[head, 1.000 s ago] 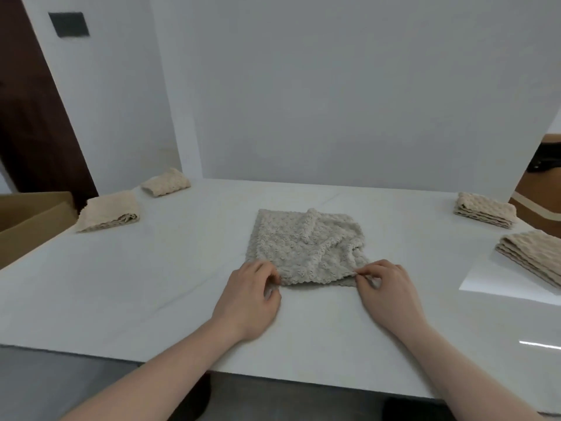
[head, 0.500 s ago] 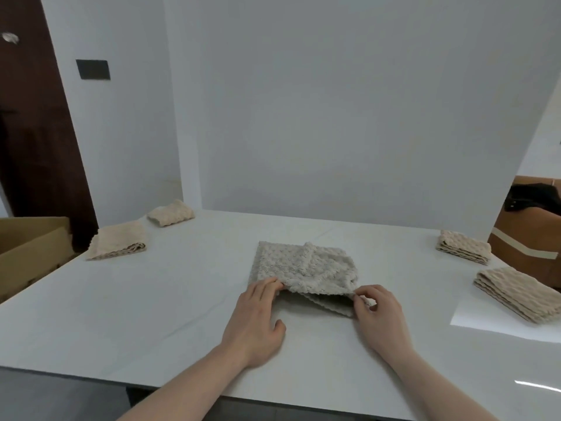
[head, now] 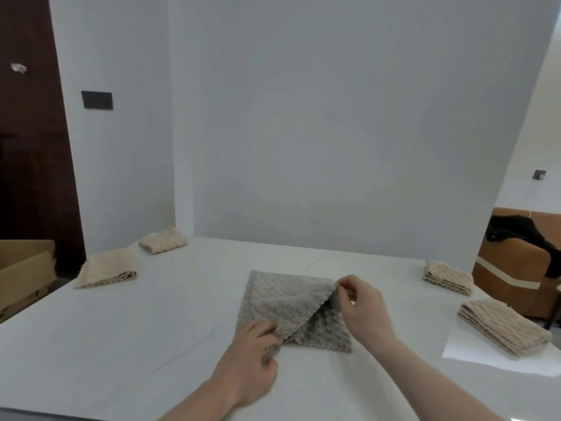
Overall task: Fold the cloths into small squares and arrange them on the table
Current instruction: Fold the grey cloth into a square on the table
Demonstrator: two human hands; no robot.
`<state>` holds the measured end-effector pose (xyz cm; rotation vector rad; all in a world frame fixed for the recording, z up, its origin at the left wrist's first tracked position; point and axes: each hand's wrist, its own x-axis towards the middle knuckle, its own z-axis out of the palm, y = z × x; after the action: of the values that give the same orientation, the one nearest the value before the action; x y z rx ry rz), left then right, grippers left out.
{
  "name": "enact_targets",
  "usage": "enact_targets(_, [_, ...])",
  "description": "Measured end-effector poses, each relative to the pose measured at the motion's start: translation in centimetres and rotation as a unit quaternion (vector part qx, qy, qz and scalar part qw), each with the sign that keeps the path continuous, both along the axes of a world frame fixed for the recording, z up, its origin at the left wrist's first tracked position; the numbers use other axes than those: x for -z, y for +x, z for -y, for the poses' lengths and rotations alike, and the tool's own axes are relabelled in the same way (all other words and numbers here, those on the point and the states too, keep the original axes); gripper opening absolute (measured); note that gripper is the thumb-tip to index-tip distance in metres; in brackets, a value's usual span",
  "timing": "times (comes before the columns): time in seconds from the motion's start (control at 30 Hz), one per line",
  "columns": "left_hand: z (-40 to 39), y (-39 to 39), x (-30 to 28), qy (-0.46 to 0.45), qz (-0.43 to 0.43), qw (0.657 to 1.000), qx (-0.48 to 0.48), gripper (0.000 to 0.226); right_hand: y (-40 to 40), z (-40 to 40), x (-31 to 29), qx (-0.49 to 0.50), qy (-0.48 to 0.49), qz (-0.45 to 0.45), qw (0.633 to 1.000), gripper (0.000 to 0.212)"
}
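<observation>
In the head view, a grey dimpled cloth lies at lower centre on the white table. The right hand pinches its upper right corner between thumb and fingertips, lifting a flap. The left hand holds the lower left edge with curled fingers. Folded beige cloths sit at middle left, others at right.

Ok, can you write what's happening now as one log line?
step: folding grey cloth | right hand: pinches lifted corner | left hand: grips near edge | table
</observation>
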<state>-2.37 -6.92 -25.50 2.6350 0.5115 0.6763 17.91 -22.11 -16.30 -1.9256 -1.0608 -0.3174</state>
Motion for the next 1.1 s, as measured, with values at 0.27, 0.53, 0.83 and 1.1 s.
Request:
enact_targets(0.27, [0.7, 0.2, -4.1, 0.035, 0.113, 0.990, -0.073, 0.049, -1.3, 1.0, -6.4, 0.005, 0.032, 0.057, 0.998, 0.014])
enact_targets(0.53, [1.5, -3.2, -17.5, -0.012, 0.306, 0.949, -0.072, 0.021, -3.1, 5.9, -12.3, 0.018, 0.094, 0.119, 0.988, 0.010])
enact_targets(0.83, [2.9, -7.8, -24.6, 0.024, 0.287, 0.957, -0.031, 0.005, -6.2, 9.6, -15.4, -0.008, 0.147, 0.133, 0.980, 0.005])
enact_targets(1.1, [2.4, -7.9, -21.4, 0.027, 0.106, 0.990, -0.088, 0.018, -4.8, 9.4, -11.9, -0.009, 0.016, 0.097, 0.995, 0.012])
